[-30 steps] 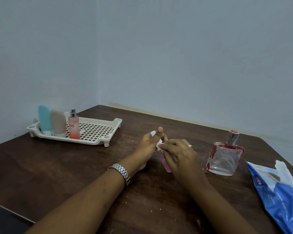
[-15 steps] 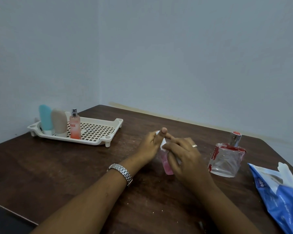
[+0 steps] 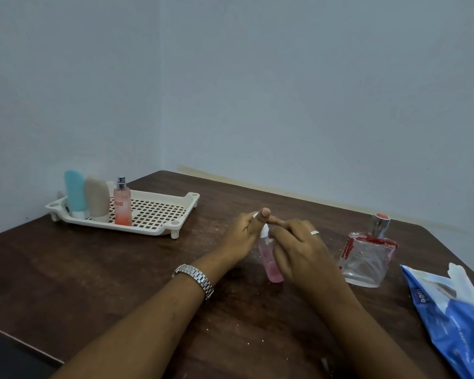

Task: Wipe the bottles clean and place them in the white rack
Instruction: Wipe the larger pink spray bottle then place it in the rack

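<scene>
Pink bottle (image 3: 270, 265), white grid rack (image 3: 156, 212)

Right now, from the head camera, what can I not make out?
- Pink bottle: head view, neck and right side covered by the left hand and right hand.
- Blue packet: head view, cut by the right edge, print blurred.
- Teal bottle base: head view, behind the white rack rim.

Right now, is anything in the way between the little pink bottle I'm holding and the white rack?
Nothing visible. Only bare table lies between the pink bottle and the white rack. Three bottles stand at the rack's left end; its right part shows open grid. The glass bottle stands off to the right.
</scene>
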